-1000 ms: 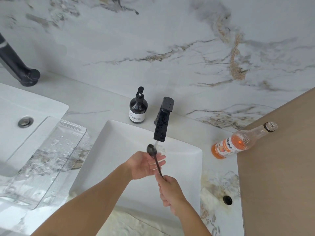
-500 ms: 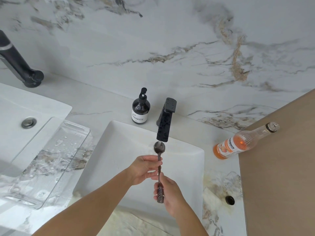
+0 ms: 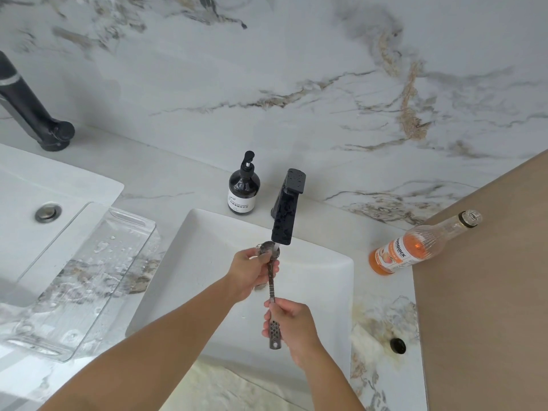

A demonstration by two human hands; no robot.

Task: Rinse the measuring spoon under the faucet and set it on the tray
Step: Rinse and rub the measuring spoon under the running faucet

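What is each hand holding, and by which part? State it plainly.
The right hand grips the measuring spoon near the perforated end of its handle. The left hand holds it at the bowl, under the faucet.

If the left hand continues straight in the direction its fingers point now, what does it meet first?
Probably the faucet. The left hand points up and away, fingers at the bowl of the measuring spoon just below the spout. Depth is unclear, so it might pass beneath the spout instead.
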